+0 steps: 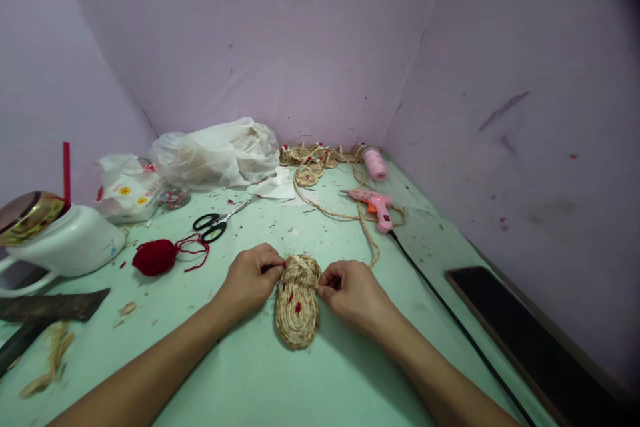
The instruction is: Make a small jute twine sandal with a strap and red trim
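A small woven straw slipper point(296, 325) with red marks on its sole lies on the pale green table in front of me. A braided band crosses its far half. My left hand point(254, 278) is closed in a pinch at the band's left edge, and a speck of red shows by the fingertips. On the opposite side, my right hand point(354, 292) pinches the band's right edge between thumb and forefinger. Part of each grip is hidden behind the fingers.
Scissors point(216, 223) and red yarn point(156, 257) lie left, near a white mug point(90, 240) and a hammer-like tool point(55, 307). A pink glue gun point(376, 207) with a black cord, braided straw cord point(369, 233), a pink thread spool point(375, 165) and a dark phone-like slab point(520, 340) are right. Behind sits a plastic bag point(225, 153).
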Tool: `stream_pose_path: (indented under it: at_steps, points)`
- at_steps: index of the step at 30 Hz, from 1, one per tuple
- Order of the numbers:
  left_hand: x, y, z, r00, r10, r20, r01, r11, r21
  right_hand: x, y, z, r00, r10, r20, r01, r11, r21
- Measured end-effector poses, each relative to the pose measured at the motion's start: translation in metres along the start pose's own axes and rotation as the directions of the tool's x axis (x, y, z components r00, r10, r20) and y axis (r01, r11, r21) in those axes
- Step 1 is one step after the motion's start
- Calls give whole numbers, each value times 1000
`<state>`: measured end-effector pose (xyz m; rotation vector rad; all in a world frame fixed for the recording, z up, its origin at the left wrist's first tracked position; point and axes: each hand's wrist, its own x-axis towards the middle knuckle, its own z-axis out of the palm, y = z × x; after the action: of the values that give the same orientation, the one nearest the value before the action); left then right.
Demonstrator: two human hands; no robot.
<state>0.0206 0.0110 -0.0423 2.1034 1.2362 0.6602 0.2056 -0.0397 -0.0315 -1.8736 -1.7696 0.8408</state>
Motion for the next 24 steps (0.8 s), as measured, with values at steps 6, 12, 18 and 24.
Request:
stream_pose_path:
  at_steps: [6, 12, 18, 24]
  points:
    - [-2, 3, -1, 1000, -4, -1, 4, 1000, -14, -1, 2, -4, 1000, -9, 17, 9, 1000, -11]
    - [-1, 6, -5, 969, -151, -193, 131, 985, -111, -3, 1, -16, 999, -32, 2, 32, 999, -8]
    - [-16, 41, -17, 861, -121, -493, 4, 973, -232, -12, -9, -23, 990, -120, -81, 124, 991, 43]
    - [-36, 78, -7, 925, -374, 59, 360, 819, -447, -19, -15, -17, 952, -269, -148, 290, 944, 154]
